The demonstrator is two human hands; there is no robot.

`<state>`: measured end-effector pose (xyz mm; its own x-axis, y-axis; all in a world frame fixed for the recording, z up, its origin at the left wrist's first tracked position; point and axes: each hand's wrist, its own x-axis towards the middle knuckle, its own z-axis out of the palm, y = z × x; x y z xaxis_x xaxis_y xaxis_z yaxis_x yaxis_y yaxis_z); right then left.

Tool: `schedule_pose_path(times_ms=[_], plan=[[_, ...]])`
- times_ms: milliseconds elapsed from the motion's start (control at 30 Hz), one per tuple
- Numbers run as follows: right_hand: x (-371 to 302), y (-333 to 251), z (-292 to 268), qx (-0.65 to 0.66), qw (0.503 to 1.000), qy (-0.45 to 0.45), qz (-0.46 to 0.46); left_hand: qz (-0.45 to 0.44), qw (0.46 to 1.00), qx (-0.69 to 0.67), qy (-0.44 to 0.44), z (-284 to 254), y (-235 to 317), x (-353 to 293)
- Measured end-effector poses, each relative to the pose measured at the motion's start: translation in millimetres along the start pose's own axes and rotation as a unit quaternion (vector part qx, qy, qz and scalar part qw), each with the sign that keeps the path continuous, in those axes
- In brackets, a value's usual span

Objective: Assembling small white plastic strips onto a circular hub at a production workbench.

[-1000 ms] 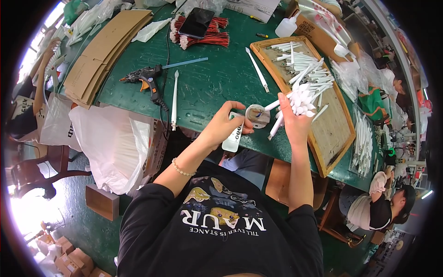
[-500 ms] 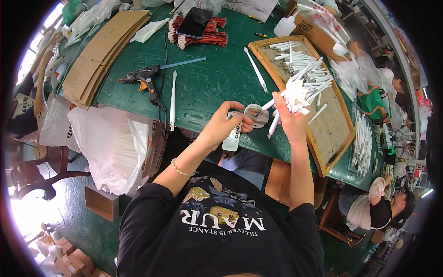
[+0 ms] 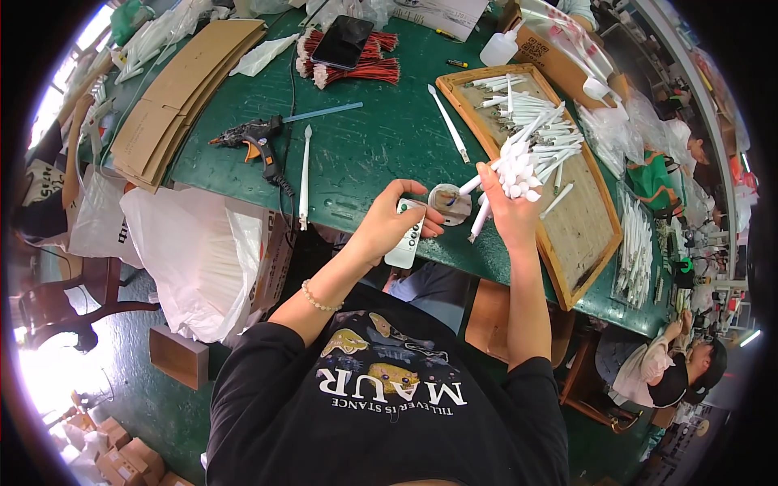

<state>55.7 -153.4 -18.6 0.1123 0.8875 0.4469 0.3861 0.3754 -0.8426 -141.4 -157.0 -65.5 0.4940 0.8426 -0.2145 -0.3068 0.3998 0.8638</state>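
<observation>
At the table's near edge, my left hand (image 3: 387,223) is closed on a small white remote control (image 3: 405,239) with dark round buttons and one green one. My right hand (image 3: 510,212) grips a bunch of white LED taper candles (image 3: 516,168), their flame-shaped tips pointing away from me. One candle of the bunch slants left toward a round, pale, open-topped holder (image 3: 450,212) beside my left fingertips; whether they touch is unclear. Single candles lie on the green table, one candle (image 3: 305,174) at left and another candle (image 3: 448,121) farther off.
A wooden-framed tray (image 3: 577,279) at right carries many more candles. At left lie a hot glue gun (image 3: 255,142) with a blue stick, and stacked cardboard (image 3: 174,105). A black phone (image 3: 344,42) rests on red wire bundles (image 3: 377,73). Other people sit at both sides.
The tips of the bunch, glowing warm and bright before, now look plain white. The remote control has shifted slightly left and tilted in my left hand; my right hand has barely moved.
</observation>
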Motion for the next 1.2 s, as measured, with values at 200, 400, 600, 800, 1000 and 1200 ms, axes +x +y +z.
schedule_pose_path(times_ms=[200, 400, 600, 800, 1000, 1200], plan=[[-0.5, -3.3, -1.2, -0.009, 0.999, -0.019, 0.027, 0.002, 1.0, -0.004, -0.01, -1.8, 0.3, -1.2], [-1.6, -3.3, -0.7, 0.009, 0.999, -0.015, 0.048, 0.006, 1.0, -0.012, -0.004, -4.5, -2.7, -0.5], [-1.1, -1.2, -1.2, 0.007, 1.0, -0.009, 0.018, 0.0, 1.0, -0.014, -0.005, -3.2, -0.5, -1.8], [-0.7, -2.9, 0.3, 0.006, 1.0, -0.01, 0.015, 0.009, 1.0, -0.025, -0.01, -2.2, 0.1, -3.2], [-1.0, -1.2, -0.6, 0.012, 1.0, -0.013, 0.011, 0.012, 1.0, -0.022, -0.015, -1.8, -0.4, -3.2], [2.2, -2.8, 0.7, 0.019, 1.0, -0.006, 0.018, 0.017, 0.999, -0.026, -0.017, -3.4, -1.6, -2.3]])
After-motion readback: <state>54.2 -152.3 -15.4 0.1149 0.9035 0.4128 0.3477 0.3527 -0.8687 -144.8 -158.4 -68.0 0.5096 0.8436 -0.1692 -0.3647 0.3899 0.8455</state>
